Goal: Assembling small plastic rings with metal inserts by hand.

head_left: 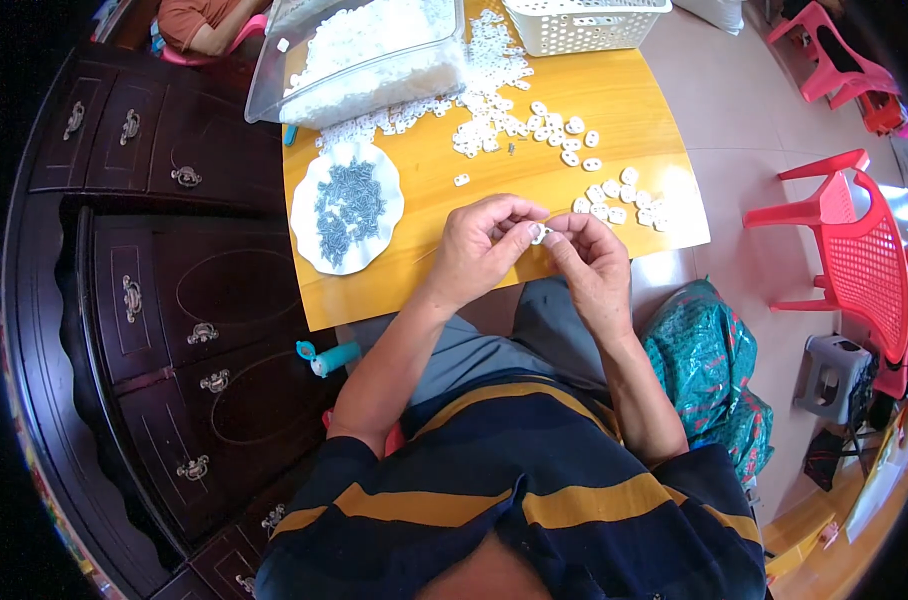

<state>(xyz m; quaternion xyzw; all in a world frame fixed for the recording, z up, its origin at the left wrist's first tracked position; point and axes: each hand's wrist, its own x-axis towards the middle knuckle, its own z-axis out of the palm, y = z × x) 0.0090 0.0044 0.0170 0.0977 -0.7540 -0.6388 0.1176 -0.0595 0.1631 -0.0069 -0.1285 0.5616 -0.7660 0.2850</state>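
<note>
Over the near edge of the yellow wooden table [424, 215], my left hand [479, 250] and my right hand [594, 268] meet, fingertips pinched on one small white plastic piece [541, 235]. Fingers cover most of it. Beside my right hand lies a group of white oval pieces with two holes each [614, 214]. A second group of such ovals [571, 143] sits farther back. One lone white piece [462, 180] rests just beyond my left hand. Left of that hand, a white scalloped plate [302, 215] bears a heap of small dark screws [354, 205].
A clear plastic bin [274, 95] full of white pieces stands at the back left, with loose pieces [489, 60] spilled beside it. A white perforated basket [586, 28] is at the back. Dark drawers [224, 280] flank the left; a red chair [864, 235] and green bag [709, 360] stand right.
</note>
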